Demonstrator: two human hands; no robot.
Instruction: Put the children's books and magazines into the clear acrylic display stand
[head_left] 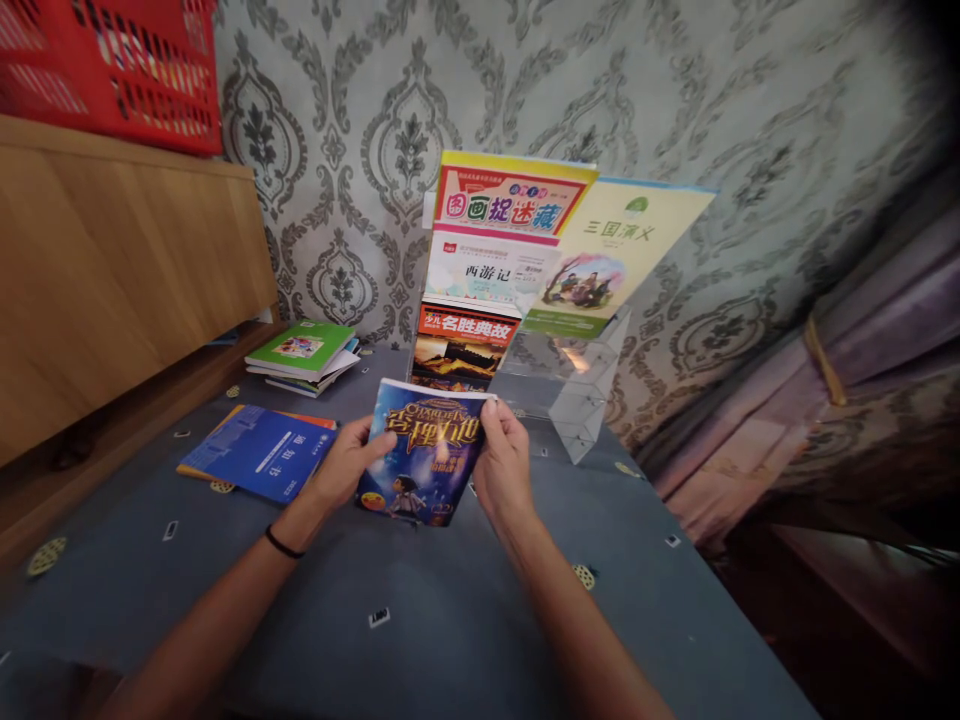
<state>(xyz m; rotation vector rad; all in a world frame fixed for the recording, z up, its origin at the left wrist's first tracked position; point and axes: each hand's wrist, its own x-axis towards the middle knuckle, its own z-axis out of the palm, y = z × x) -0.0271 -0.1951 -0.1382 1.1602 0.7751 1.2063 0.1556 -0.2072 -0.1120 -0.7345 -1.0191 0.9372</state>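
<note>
A dark blue book point(424, 460) with gold lettering and a cartoon figure on its cover is held up above the table. My left hand point(356, 465) grips its left edge, thumb lying on the cover. At the upper right corner my right hand point(506, 460) pinches the same book, its fingers partly hidden behind it. Just beyond stands a clear tiered rack point(581, 400). In its left column are a yellow-and-pink book point(499, 205), a white book point(480, 270) and a dark book with a red title band point(465, 345). A pale green book point(615, 255) leans in the right column.
Left of my hands lies a blue book point(262, 450) on an orange one. A small pile topped by a green book point(301, 348) sits behind. A wooden cabinet point(127, 240) carrying a red basket point(150, 130) borders the left side; a curtain point(765, 420) hangs right.
</note>
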